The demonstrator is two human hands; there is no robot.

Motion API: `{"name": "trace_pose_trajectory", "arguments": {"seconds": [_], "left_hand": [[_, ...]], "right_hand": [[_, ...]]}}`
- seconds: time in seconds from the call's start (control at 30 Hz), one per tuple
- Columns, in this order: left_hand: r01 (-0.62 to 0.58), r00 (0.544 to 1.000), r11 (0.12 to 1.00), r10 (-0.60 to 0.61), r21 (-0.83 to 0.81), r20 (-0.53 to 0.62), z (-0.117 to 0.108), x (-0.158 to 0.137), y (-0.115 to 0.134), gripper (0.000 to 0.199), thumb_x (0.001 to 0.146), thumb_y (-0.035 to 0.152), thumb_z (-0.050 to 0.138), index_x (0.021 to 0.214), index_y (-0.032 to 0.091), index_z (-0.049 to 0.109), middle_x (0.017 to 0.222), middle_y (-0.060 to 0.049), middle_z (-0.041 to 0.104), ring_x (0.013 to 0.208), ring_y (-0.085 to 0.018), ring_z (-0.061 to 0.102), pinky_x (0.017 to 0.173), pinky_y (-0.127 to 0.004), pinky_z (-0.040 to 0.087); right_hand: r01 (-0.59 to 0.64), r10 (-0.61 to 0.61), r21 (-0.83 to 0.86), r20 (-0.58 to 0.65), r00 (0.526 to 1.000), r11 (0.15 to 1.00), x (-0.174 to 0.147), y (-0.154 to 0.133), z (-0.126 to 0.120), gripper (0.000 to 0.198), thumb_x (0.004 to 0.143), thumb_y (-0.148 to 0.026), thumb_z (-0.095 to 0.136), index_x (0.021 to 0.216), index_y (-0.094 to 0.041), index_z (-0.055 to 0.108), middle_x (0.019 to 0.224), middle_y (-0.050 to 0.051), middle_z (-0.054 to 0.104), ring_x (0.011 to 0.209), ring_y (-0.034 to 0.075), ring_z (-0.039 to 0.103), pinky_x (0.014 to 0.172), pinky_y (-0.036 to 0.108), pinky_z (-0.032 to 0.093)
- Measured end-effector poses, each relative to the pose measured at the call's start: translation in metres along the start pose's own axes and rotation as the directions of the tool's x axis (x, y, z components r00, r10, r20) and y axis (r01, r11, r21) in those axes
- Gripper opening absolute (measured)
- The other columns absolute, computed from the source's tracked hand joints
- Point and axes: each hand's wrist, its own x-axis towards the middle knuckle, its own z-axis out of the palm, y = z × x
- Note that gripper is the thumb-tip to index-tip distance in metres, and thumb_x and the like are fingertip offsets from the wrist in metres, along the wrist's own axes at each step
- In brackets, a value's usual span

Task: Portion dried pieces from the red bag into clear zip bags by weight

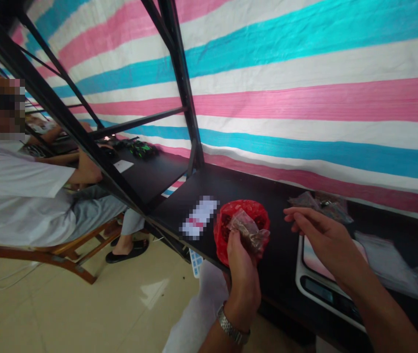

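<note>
My left hand (244,277), with a metal-band watch at the wrist, is closed on a small clear plastic bag (248,230) with brownish contents. That bag is over an open red plastic bag (223,252) holding dark bits. To the right, my right hand (319,240) hovers above a digital scale (306,267), its fingers drawn together as in a pinch. What the fingertips hold, if anything, I cannot make out. The hand and forearm hide part of the scale's plate and panel.
Filled clear bags (332,206) lie behind the scale, and flat clear bags (381,255) to its right. A blurred white card (199,218) lies left of the red bag. A black metal frame (181,73) divides the tables. A seated person (21,196) is at the left.
</note>
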Motion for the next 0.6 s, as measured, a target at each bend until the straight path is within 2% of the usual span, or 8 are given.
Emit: {"name": "trace_pose_trajectory", "arguments": {"seconds": [0.1,0.2,0.27,0.3,0.37,0.5,0.6], "left_hand": [[-0.046,0.997,0.988,0.054,0.147,-0.048,-0.007,0.007,-0.002,0.032,0.103,0.032,0.051,0.126,0.021,0.070,0.122,-0.009,0.077,0.109,-0.023,0.076,0.082,-0.031,0.065],[-0.118,0.981,0.906,0.169,0.407,-0.091,-0.014,0.006,0.000,0.036,0.100,0.033,0.058,0.133,0.023,0.069,0.145,-0.009,0.068,0.139,-0.026,0.061,0.115,-0.037,0.051],[-0.217,0.964,0.819,0.264,0.531,-0.012,-0.017,0.003,0.003,0.039,0.100,0.032,0.060,0.138,0.023,0.067,0.155,-0.007,0.062,0.148,-0.024,0.053,0.125,-0.037,0.040],[-0.275,0.953,0.782,0.300,0.559,0.049,-0.018,0.001,0.004,0.039,0.100,0.032,0.059,0.138,0.023,0.066,0.155,-0.007,0.061,0.148,-0.024,0.053,0.126,-0.037,0.038],[-0.373,0.923,0.733,0.354,0.568,0.150,-0.021,-0.002,0.005,0.035,0.101,0.032,0.058,0.133,0.022,0.069,0.148,-0.009,0.066,0.143,-0.025,0.057,0.123,-0.037,0.042],[-0.496,0.864,0.688,0.454,0.529,0.220,-0.024,-0.003,0.005,0.024,0.099,0.024,0.064,0.120,0.023,0.075,0.131,-0.009,0.074,0.130,-0.024,0.065,0.113,-0.032,0.050],[-0.600,0.800,0.653,0.472,0.462,0.371,-0.025,-0.005,0.005,0.020,0.095,0.015,0.067,0.110,0.023,0.078,0.121,-0.010,0.075,0.117,-0.022,0.070,0.107,-0.028,0.052]], "right_hand": [[-0.001,0.001,0.005,0.002,1.000,1.000,-0.001,-0.002,-0.002,0.045,0.083,-0.061,0.067,0.099,-0.021,0.081,0.092,0.011,0.078,0.074,0.022,0.067,0.069,0.035,0.058],[-0.001,0.001,0.005,0.011,1.000,1.000,-0.001,-0.003,-0.003,0.043,0.084,-0.058,0.066,0.098,-0.021,0.081,0.092,0.010,0.078,0.073,0.022,0.067,0.070,0.035,0.058],[0.003,-0.002,-0.002,0.015,1.000,1.000,-0.003,-0.004,-0.003,0.041,0.085,-0.056,0.065,0.098,-0.021,0.081,0.091,0.010,0.078,0.073,0.022,0.067,0.070,0.035,0.058],[0.006,-0.006,-0.007,0.022,1.000,1.000,-0.003,-0.004,-0.002,0.040,0.086,-0.055,0.064,0.098,-0.021,0.081,0.090,0.010,0.078,0.073,0.022,0.067,0.071,0.035,0.058],[0.011,-0.010,-0.018,0.050,0.999,1.000,-0.005,-0.004,0.000,0.039,0.088,-0.053,0.061,0.100,-0.021,0.081,0.089,0.009,0.078,0.074,0.022,0.068,0.072,0.036,0.058],[0.021,-0.017,-0.025,0.161,0.987,0.999,-0.011,-0.008,0.006,0.035,0.092,-0.047,0.058,0.106,-0.023,0.080,0.094,0.008,0.080,0.077,0.023,0.070,0.073,0.036,0.056],[0.050,-0.052,0.013,0.200,0.978,0.999,-0.017,-0.009,0.007,0.031,0.092,-0.045,0.061,0.105,-0.024,0.080,0.096,0.006,0.080,0.079,0.023,0.070,0.076,0.035,0.057]]}}
